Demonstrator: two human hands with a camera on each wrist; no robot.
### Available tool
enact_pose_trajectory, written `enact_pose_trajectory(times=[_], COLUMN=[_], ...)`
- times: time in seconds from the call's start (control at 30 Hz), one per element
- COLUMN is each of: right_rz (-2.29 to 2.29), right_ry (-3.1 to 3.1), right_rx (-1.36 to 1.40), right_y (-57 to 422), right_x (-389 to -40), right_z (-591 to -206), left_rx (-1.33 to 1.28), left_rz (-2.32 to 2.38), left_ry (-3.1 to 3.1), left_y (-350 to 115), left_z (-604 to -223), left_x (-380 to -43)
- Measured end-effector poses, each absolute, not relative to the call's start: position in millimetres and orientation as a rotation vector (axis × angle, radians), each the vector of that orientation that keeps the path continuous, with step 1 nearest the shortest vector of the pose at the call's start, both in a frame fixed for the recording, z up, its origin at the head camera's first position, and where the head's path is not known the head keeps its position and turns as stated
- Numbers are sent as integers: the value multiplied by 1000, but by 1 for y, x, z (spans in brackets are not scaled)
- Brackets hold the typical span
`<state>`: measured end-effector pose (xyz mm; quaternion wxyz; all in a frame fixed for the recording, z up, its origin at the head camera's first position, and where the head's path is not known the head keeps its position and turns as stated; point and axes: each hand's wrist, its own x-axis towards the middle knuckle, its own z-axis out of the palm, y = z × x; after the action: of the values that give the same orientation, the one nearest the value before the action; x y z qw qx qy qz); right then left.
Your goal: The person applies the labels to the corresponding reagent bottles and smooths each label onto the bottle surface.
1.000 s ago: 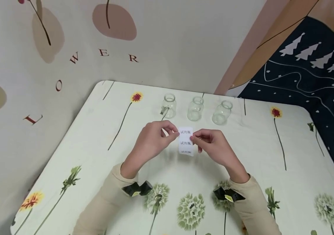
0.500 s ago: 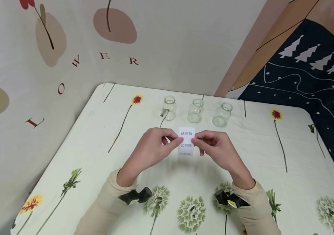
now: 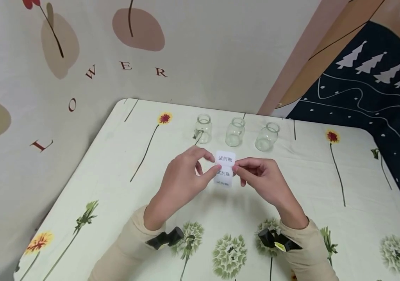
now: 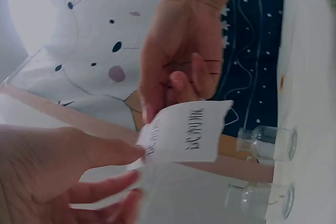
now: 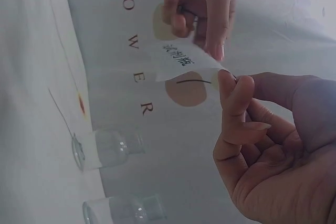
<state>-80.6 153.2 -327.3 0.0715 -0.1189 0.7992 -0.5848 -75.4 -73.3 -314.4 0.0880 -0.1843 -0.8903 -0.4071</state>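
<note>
Flowered table (image 3: 108, 187): bottles (image 3: 234, 137) stand far
Printed strip (image 3: 225, 159): likely light, bendy; best gripped by edges
Left hand (image 3: 180, 175): thumb touching, index apart
Right hand (image 3: 261, 175): pinches right edge

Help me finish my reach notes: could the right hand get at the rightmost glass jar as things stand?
Probably yes: the rightmost glass jar stands beyond the right hand, with nothing visible between them. The hand pinches the label strip, though, so it would likely need to let go first.

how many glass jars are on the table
3, in a row near the far edge of the table: left jar, middle jar, right jar. The head view shows no others.
</note>
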Motion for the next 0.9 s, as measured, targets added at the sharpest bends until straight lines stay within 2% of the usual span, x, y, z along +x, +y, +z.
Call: enact_pose_trajectory(times=[0.43,0.9], right_rz=[-1766,-1777], right_ry=[2406,2403], right_rx=[-445,-478], right_y=[153,153], right_x=[-79,-76], right_z=[-328,-327], left_rx=[-889,-881], left_rz=[-980,-944], left_ry=[-2333,-2314], left_y=[-63,-59], left_z=[-322,-325], left_x=[-73,-72])
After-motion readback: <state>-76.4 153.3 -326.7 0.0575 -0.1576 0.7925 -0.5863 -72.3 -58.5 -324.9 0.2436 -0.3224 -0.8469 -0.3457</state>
